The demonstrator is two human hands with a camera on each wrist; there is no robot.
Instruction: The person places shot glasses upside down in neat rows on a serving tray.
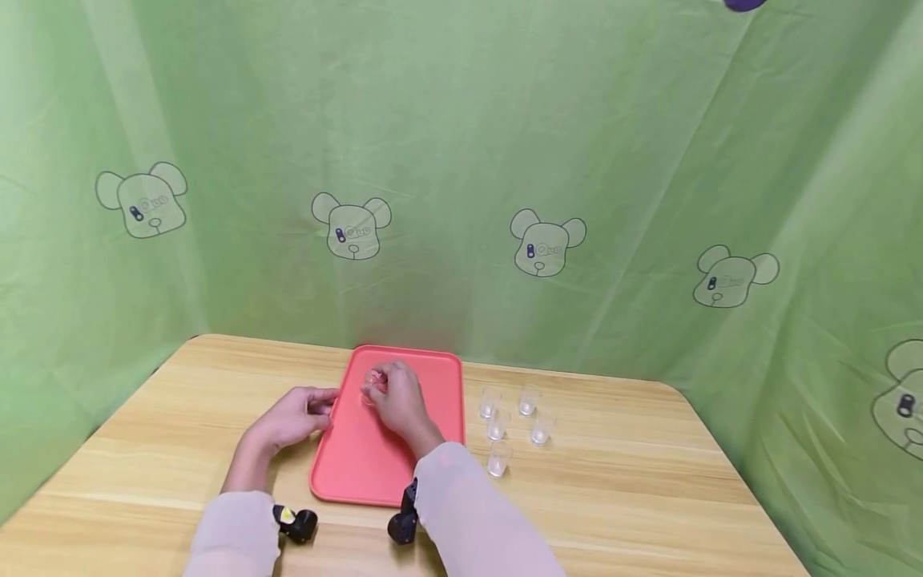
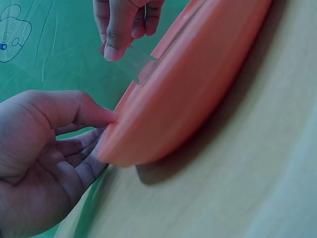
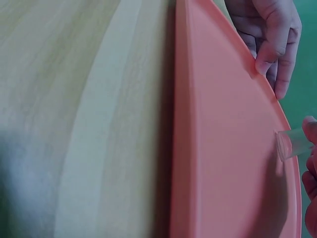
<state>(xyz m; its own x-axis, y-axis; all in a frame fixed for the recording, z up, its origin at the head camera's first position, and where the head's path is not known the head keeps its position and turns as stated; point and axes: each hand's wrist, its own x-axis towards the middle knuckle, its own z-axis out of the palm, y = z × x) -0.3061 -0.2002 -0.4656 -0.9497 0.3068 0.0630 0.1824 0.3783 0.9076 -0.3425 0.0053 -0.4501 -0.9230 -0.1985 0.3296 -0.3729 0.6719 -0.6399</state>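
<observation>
A pink tray [image 1: 360, 473] lies on the wooden table. My left hand [image 1: 292, 417] pinches its left rim, the thumb [image 2: 101, 115] on top and the fingers against the outer side. Over the tray's left part, my right hand [image 1: 397, 401] holds a small clear plastic cup [image 3: 293, 144] by its upper end. The cup's base [image 2: 147, 72] is down at the tray surface, close to the far-left rim. In the head view the fingers partly cover this cup.
Right of the tray, several similar clear cups [image 1: 498, 461] stand on the wooden table [image 1: 613, 497]. A green curtain [image 1: 447, 160] with bear-head drawings surrounds the table at the back and sides.
</observation>
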